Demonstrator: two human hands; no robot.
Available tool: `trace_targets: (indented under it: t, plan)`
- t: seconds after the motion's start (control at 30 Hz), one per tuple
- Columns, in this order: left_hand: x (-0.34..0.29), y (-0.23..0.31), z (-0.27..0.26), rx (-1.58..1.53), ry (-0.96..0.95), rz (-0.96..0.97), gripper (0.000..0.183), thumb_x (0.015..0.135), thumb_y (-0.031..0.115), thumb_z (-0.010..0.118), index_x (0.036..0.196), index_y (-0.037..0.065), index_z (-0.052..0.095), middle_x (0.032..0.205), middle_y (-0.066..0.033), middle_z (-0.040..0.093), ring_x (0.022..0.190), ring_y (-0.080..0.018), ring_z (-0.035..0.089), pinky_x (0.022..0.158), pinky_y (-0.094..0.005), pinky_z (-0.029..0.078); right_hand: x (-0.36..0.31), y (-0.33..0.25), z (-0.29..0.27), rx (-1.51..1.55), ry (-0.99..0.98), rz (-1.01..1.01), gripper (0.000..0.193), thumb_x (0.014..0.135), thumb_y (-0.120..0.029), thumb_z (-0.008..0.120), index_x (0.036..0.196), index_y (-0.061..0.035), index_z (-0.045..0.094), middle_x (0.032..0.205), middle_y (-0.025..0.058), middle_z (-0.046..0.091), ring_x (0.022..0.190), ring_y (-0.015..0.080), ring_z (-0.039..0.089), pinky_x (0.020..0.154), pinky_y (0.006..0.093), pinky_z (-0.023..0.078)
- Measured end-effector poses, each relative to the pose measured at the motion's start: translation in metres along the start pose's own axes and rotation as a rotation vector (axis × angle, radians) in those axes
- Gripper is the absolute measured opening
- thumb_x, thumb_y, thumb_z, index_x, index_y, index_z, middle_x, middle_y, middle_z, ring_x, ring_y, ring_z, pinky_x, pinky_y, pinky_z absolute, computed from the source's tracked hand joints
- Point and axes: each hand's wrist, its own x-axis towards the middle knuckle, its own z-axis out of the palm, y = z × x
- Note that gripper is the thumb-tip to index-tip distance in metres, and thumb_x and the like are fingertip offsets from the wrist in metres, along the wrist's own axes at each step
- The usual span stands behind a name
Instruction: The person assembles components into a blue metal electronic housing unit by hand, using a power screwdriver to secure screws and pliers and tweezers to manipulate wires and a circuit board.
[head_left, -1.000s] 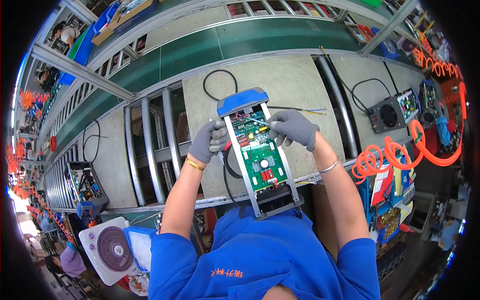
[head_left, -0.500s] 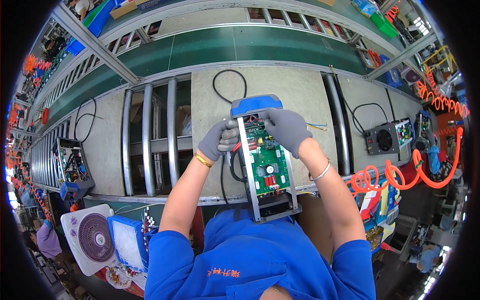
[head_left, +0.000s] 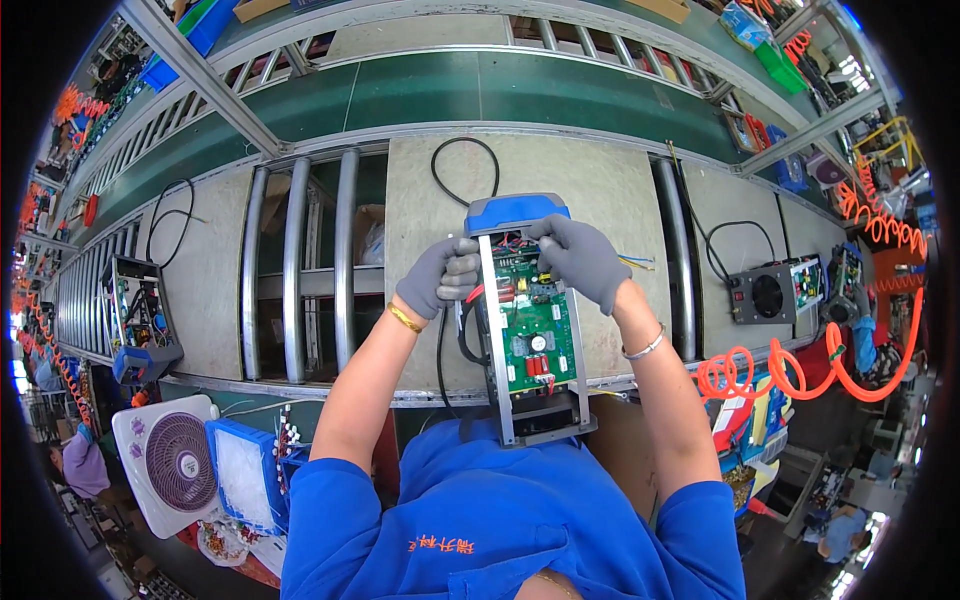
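An opened electronic unit (head_left: 536,320) with a metal frame and a green circuit board lies lengthwise in front of me, its near end against my shirt. At its far end is a blue end panel (head_left: 520,211). My left hand (head_left: 443,277), in a grey glove, is closed, with its curled fingers at the frame's left rail just below the panel. Gloved in grey too, my right hand (head_left: 585,262) bends over the right side, its fingertips pinched near the wires behind the panel. What those fingertips hold is hidden. A black cable (head_left: 468,142) loops beyond the panel.
Steel rollers (head_left: 345,255) lie left of the pale board (head_left: 425,205) under the unit. Similar opened units stand at left (head_left: 140,315) and right (head_left: 765,293). An orange coiled hose (head_left: 780,370) hangs at right; a fan (head_left: 180,465) stands lower left.
The view has shifted slightly. My right hand has moved a touch to the right at the wrist, its fingertips still by the panel. My left hand keeps its place on the rail.
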Motion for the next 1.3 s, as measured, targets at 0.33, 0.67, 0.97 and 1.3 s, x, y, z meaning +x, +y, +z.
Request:
trace_targets:
  t: [0.33, 0.67, 0.97, 1.3]
  plan:
    - [0.004, 0.001, 0.0, -0.081, -0.081, -0.024, 0.018, 0.104, 0.015, 0.041, 0.088, 0.011, 0.049, 0.059, 0.0071, 0.035, 0.04, -0.0026, 0.028, 0.029, -0.0174, 0.022, -0.017, 0.032, -0.011, 0.387, -0.142, 0.169, 0.03, 0.101, -0.014, 0.048, 0.125, 0.0002, 0.058, 0.093, 0.0084, 0.07, 0.072, 0.0108, 0.067, 0.056, 0.0241, 0.052]
    - [0.003, 0.003, 0.005, -0.072, -0.053, -0.026, 0.019, 0.104, 0.015, 0.042, 0.086, 0.011, 0.048, 0.058, 0.0067, 0.035, 0.04, -0.0028, 0.028, 0.029, -0.0185, 0.022, -0.043, 0.056, -0.027, 0.396, -0.244, 0.073, 0.027, 0.101, -0.015, 0.049, 0.123, -0.0042, 0.06, 0.103, 0.0044, 0.07, 0.08, 0.0098, 0.067, 0.06, 0.0223, 0.05]
    - [0.005, 0.004, 0.004, -0.109, -0.092, -0.045, 0.019, 0.103, 0.015, 0.042, 0.086, 0.012, 0.048, 0.057, 0.0066, 0.034, 0.039, -0.0037, 0.029, 0.029, -0.0191, 0.024, -0.053, 0.043, -0.026, 0.353, -0.242, 0.081, 0.028, 0.101, -0.012, 0.047, 0.124, -0.0039, 0.062, 0.102, 0.0039, 0.069, 0.079, 0.0082, 0.066, 0.06, 0.0217, 0.05]
    - [0.005, 0.002, 0.002, -0.054, -0.044, -0.009, 0.02, 0.104, 0.016, 0.041, 0.086, 0.012, 0.048, 0.057, 0.007, 0.034, 0.038, -0.0032, 0.027, 0.028, -0.0188, 0.023, -0.064, 0.043, -0.023, 0.371, -0.221, 0.084, 0.028, 0.101, -0.013, 0.048, 0.124, -0.0042, 0.062, 0.102, 0.0035, 0.069, 0.08, 0.0081, 0.066, 0.061, 0.023, 0.05]
